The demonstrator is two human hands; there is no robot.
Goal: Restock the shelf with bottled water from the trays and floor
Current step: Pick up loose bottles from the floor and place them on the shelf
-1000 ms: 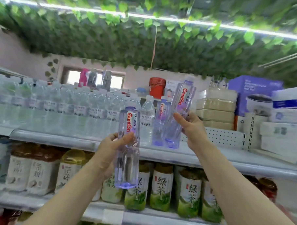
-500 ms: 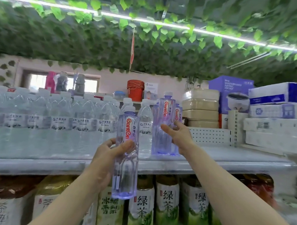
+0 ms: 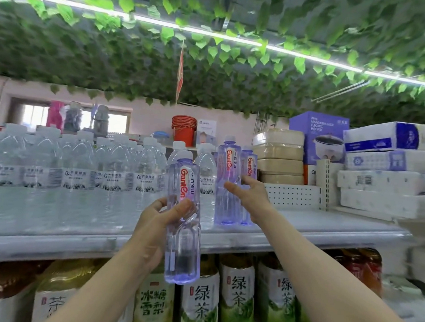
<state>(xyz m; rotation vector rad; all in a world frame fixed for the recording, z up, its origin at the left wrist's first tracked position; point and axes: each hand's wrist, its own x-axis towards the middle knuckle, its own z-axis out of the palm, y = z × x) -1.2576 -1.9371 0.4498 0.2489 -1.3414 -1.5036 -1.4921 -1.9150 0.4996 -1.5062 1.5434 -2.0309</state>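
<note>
The right hand (image 3: 251, 199) has just stood its water bottle (image 3: 226, 185) upright on the shelf (image 3: 325, 229), right of the clear rows (image 3: 84, 174), and now merely touches it with straightened fingers (image 3: 232, 187), so the spare bottle (image 3: 182, 232) gripped in the left hand (image 3: 155, 226), hovering near, likely goes next.

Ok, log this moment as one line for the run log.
left hand: grips Ganten bottle in front of shelf | right hand: open at two shelved Ganten bottles | status: held bottle not yet shelved

Leafy vines (image 3: 211, 63) hang overhead; green tea bottles (image 3: 236, 298) stand below, tissue packs (image 3: 386, 178) stacked beside a hot-pot box (image 3: 317, 131).
</note>
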